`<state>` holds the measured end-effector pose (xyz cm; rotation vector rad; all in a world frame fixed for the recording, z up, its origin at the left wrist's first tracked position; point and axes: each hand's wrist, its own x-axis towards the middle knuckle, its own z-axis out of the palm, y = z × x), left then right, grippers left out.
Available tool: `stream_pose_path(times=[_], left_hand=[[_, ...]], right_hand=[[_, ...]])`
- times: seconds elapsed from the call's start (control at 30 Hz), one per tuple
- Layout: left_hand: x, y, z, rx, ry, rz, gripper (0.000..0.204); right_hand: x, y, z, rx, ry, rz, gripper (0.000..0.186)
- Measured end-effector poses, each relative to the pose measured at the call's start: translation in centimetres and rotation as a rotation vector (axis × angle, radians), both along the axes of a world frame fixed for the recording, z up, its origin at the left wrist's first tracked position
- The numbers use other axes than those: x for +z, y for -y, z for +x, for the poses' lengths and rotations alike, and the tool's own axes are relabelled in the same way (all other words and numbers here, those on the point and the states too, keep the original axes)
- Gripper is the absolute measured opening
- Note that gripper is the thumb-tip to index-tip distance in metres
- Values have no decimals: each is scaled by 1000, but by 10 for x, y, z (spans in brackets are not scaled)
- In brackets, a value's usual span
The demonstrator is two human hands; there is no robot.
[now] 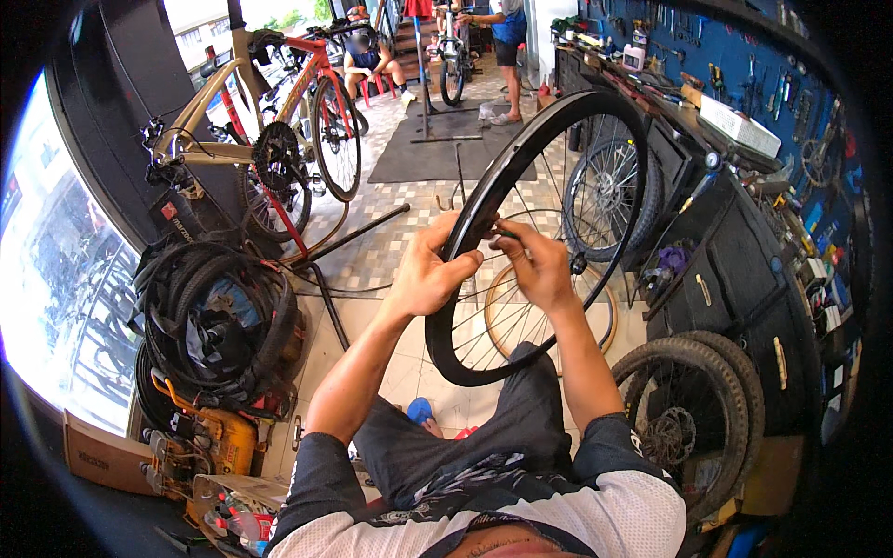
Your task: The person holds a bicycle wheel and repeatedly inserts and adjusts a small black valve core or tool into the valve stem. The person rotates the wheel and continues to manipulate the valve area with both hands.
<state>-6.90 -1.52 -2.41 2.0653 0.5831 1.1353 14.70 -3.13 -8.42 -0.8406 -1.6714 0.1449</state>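
Wheel rim (pixel 484 200): black bicycle rim with thin spokes, held upright over the person's lap at the middle of the view, its lower arc near the dark shorts, its top reaching toward the counter.
Left hand (pixel 425 270): fingers curled around the outer left edge of the rim, thumb toward the inner side; it is grasping the rim.
Right hand (pixel 537 263): fingertips pinched together at the inner side of the rim, just beside the left hand; whether they grip a small part there I cannot tell.
Cardboard box (pixel 98 456): brown, low left on the floor, a dark printed mark on its side.
Compressor (pixel 219 445): small orange tank beside the box, under a heap of black tyres (pixel 214 316).
Spoked wheel on floor (pixel 549 321): tan-rimmed, lying flat behind the held rim.
Knobby tyres (pixel 693 409): two black wheels leaning against the dark cabinet at lower right.
Counter (pixel 688 116): long, dark, along the right wall, carrying a white basket (pixel 739 126) and small bottles.
Tool wall (pixel 735 56): blue board above the counter, hung with tools.
Bicycle (pixel 279 121): tan and red frames at upper left.
People (pixel 507 46): one standing and one seated, far back by a stand.
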Motion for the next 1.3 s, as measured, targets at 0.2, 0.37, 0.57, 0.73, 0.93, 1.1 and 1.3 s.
stream_pose_path(times=[0.2, 0.37, 0.57, 0.73, 0.93, 1.1, 1.3], left_hand=[[2, -1, 8, 24, 26, 120, 41], [12, 9, 11, -24, -45, -138, 45], [4, 5, 10, 12, 6, -140, 38], [5, 3, 17, -1, 40, 65, 40], [-1, -6, 14, 21, -13, 103, 46], [7, 5, 15, 43, -70, -255, 38], [1, 1, 21, -17, 76, -37, 37]], right_hand=[[7, -2, 0, 274, -611, -261, 23], [-8, -12, 3, -85, -352, -161, 38], [3, 6, -14, -168, -194, -24, 39], [-15, -8, -10, -73, -357, -6, 40], [-11, -18, -7, -3, -547, -130, 41], [-17, -15, 0, -62, -252, 12, 48], [-19, -10, -3, 62, -479, -72, 49]])
